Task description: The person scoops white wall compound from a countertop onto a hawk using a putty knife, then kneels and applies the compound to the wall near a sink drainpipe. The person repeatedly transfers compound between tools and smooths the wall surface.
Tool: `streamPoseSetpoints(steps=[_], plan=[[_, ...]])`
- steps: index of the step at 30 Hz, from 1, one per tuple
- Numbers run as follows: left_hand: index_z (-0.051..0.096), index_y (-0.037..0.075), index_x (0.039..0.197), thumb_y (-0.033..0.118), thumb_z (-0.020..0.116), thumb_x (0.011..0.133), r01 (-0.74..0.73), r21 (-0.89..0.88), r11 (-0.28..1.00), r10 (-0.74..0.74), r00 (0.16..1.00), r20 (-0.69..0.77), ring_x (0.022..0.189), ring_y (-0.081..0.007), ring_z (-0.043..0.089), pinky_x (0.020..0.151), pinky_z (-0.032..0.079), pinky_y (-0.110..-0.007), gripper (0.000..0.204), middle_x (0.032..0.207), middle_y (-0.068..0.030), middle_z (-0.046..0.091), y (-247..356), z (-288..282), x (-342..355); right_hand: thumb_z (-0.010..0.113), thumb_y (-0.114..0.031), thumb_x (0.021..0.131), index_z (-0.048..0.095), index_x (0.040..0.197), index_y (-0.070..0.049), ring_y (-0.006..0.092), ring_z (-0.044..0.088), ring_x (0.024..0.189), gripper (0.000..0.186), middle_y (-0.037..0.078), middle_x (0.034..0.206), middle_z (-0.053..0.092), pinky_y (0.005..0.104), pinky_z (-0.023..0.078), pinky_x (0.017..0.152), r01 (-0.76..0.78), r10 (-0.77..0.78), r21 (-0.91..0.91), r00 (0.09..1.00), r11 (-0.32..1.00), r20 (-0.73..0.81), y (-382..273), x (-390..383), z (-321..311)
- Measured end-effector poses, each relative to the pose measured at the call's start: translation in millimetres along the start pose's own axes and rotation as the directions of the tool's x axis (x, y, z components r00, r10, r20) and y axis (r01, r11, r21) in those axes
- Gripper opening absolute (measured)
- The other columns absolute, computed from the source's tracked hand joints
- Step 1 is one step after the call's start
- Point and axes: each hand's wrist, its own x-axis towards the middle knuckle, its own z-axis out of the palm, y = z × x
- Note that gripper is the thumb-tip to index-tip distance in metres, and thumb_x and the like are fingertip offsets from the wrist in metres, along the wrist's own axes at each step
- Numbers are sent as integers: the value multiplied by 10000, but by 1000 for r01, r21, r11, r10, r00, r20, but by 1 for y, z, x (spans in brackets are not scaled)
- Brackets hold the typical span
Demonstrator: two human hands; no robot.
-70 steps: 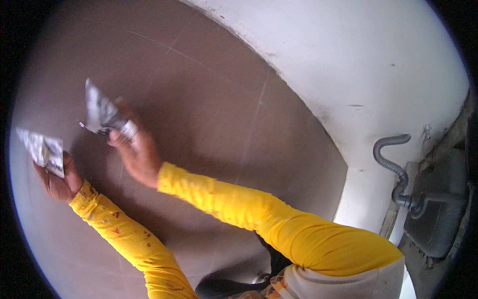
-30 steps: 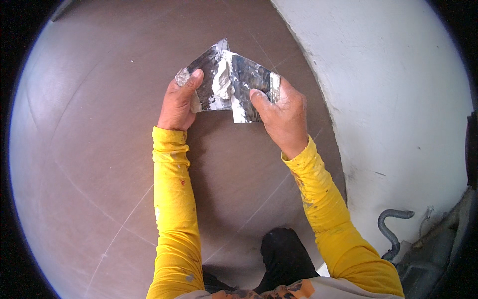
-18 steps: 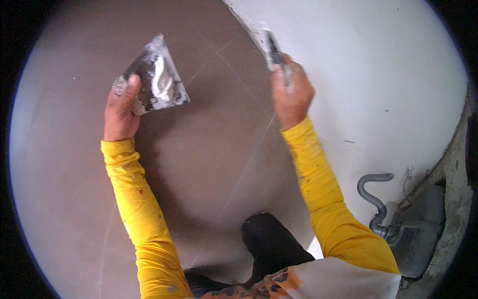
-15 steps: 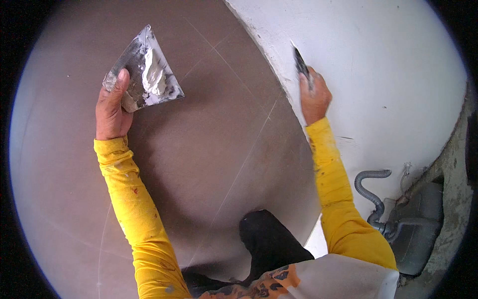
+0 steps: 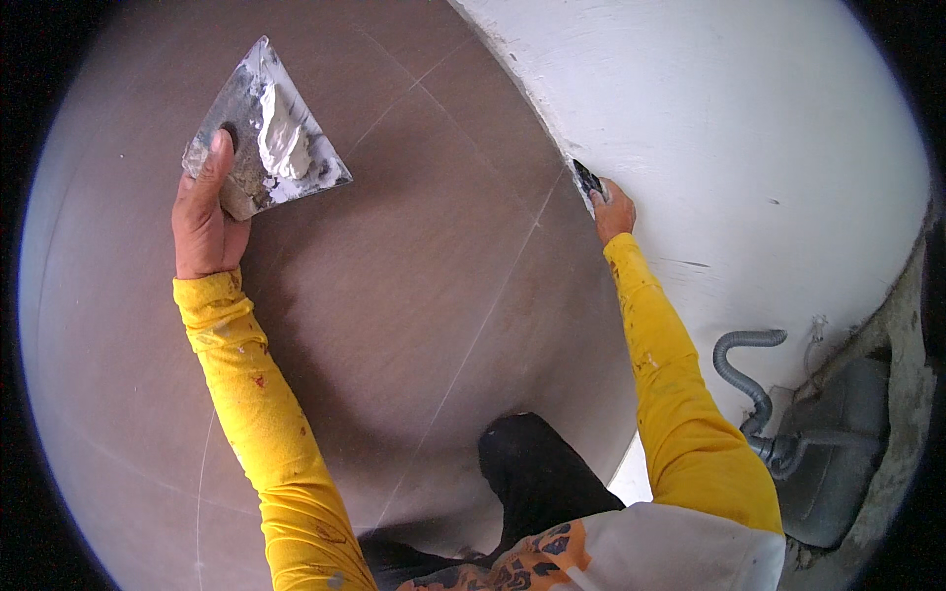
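Observation:
My left hand [image 5: 207,212] grips a flat metal scraper [image 5: 236,138] with a lump of white paste [image 5: 286,143] on it, held out over the brown tiled floor [image 5: 414,276]. The thumb lies on the blade's face. At right, my right hand [image 5: 615,207] is closed round a dark-bladed putty knife [image 5: 588,179], which is at the lower edge of the white wall [image 5: 749,128], where it meets the floor. The blade's contact edge is too small to make out exactly.
A bent grey corrugated drain pipe [image 5: 754,394] runs beside a dark grey basin [image 5: 838,453] at lower right, bordered by rough concrete [image 5: 902,374]. My dark-trousered knee [image 5: 522,453] is below, between my yellow-sleeved arms.
About a second ago both blades met in the middle. Since then they parted: my left hand moved left with the pasted scraper, my right hand rightward to the wall's lower edge.

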Motion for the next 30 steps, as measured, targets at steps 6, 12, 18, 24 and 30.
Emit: streamPoseSetpoints(steps=[6,12,18,24,30], plan=[[566,22,1243,263,615,976,-12,5,1000,13,1000,-22,1088,-220,652,922,532,-363,363,1200,-109,654,-2,0,2,675,-274,870,673,1177,-88,397,625,1040,359,196,1108,685,455,465,938,13,-14,-48,1000,999,-26,1,5,7],[553,17,1255,291,651,956,-15,10,1000,16,1000,-24,1102,-228,645,937,521,-366,417,1209,-110,647,3,0,-3,661,-330,868,678,1150,-100,382,653,986,363,172,1065,698,467,486,899,26,-19,-227,999,974,31,-4,12,2],[564,21,1245,289,647,959,-4,1,1000,4,999,-51,1121,-230,631,949,510,-369,401,1204,-108,646,2,0,-2,637,-410,884,685,1127,-65,375,668,944,424,187,1009,706,469,499,859,168,-121,-379,982,910,144,-3,25,-1],[553,14,1248,279,645,961,-8,-9,1000,8,999,-35,1106,-231,634,950,505,-367,401,1202,-111,644,-1,2,1,628,-428,893,686,1062,-54,366,670,903,414,184,977,702,472,493,821,132,-134,-298,991,945,15,8,13,-25],[555,11,1232,276,645,961,-15,-16,1000,15,999,-32,1093,-226,645,945,510,-363,390,1191,-114,648,1,3,0,659,-454,866,692,995,-25,398,661,860,449,222,926,694,462,495,789,225,-214,-124,972,966,94,-12,34,-34]])
